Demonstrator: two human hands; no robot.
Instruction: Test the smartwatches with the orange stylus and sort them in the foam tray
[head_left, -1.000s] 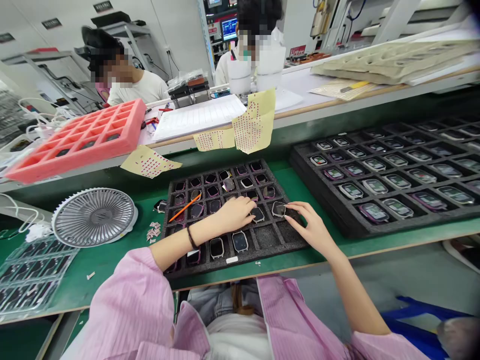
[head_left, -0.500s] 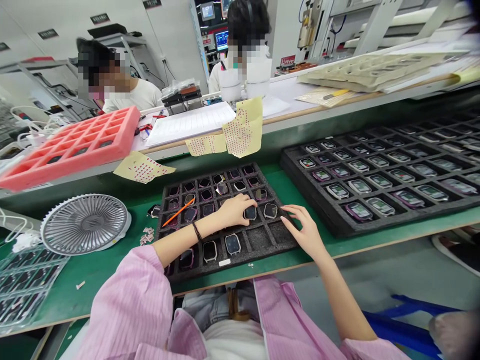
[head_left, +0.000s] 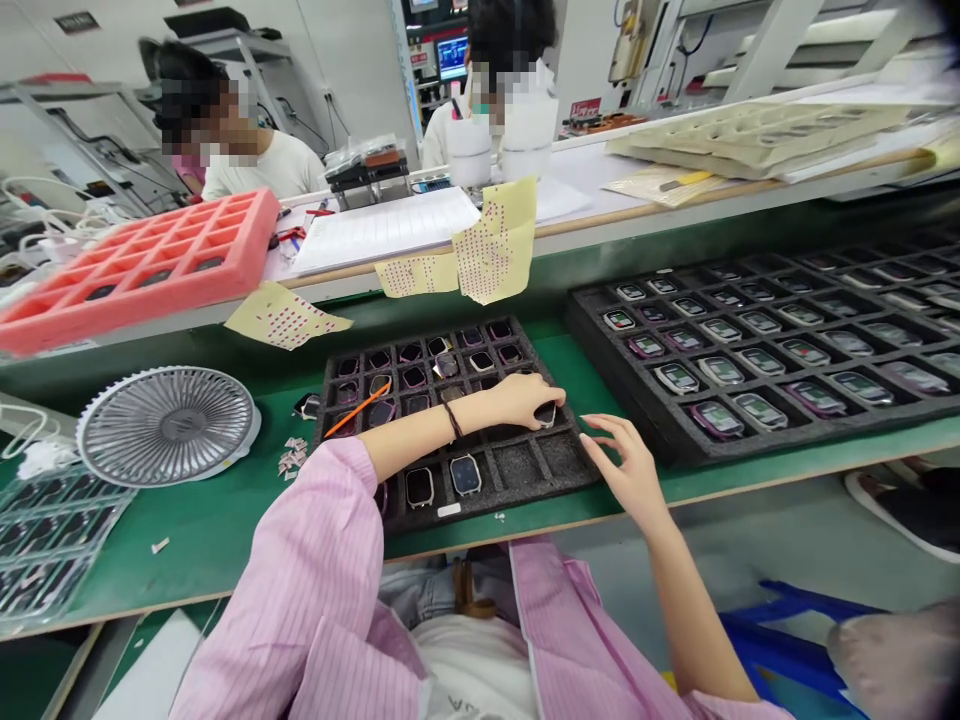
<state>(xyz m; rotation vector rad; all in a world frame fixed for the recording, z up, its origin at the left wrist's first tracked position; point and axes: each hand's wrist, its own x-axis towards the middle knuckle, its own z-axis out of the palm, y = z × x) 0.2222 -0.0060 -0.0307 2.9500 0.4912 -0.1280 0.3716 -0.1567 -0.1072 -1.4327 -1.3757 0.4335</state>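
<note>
Shifted rightward, our left hand (head_left: 521,400) now sits over the black textured foam tray (head_left: 577,465), fingers curled onto a square glass-faced watch (head_left: 547,414). Our right hand (head_left: 626,465) stays open, fingers loosely spread, holding nothing.

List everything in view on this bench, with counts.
black foam trays: two, black, on the green bench mat
smartwatches: many, dark, in both trays' cells
pink foam tray: one, pink, on the upper shelf, left
dotted paper sheets: three, yellow, over the shelf edge
desk fan: one, grey, left of the trays
orange pen: one, orange, on the nearer tray
co-workers: two, white tops, beyond the shelf
left hand: on a smartwatch, nearer tray
right hand: open, by that tray's edge
sleeves: two, pink striped
</note>
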